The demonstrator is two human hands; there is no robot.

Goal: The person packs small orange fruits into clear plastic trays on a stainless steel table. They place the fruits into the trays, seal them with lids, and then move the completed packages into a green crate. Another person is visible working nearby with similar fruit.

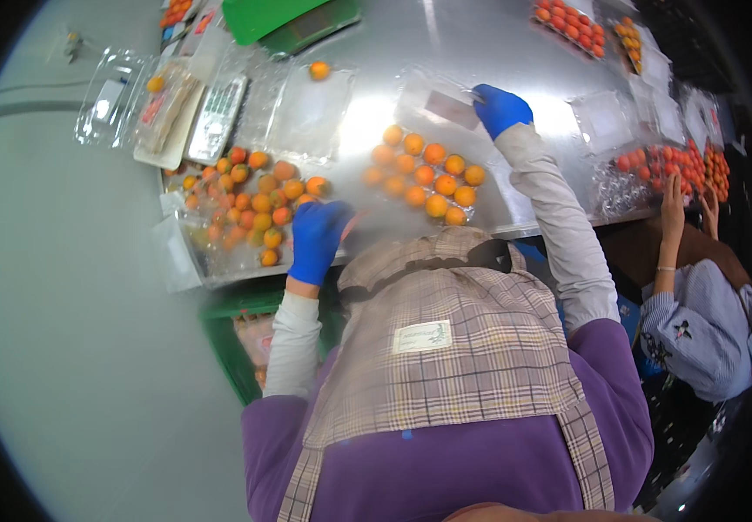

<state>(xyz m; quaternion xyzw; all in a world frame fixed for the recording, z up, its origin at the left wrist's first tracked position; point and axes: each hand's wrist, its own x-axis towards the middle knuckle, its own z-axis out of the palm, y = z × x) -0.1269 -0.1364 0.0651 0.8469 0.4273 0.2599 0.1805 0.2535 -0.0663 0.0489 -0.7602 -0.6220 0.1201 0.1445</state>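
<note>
Rows of orange tomatoes [435, 176] lie in a clear plastic tray before me on the steel table [441, 39]. My right hand [503, 109], in a blue glove, is at the edge of a clear plastic sheet or lid [425, 98] beyond the tray; its fingertips seem to touch it, but the grip is unclear. My left hand [318, 238], also blue-gloved, is near the table's front edge, beside a pile of loose orange and red tomatoes [252, 202]. A small blurred reddish thing [351, 223] shows at its fingers; I cannot tell whether it is held.
A clear tray [311, 111] bears one orange tomato [319, 70]. A green container [284, 19] stands beyond; a green crate [232, 346] is below the front edge. At right, a co-worker's hands [673, 205] handle small red tomatoes [666, 166]. Packed trays [568, 27] lie at the far right.
</note>
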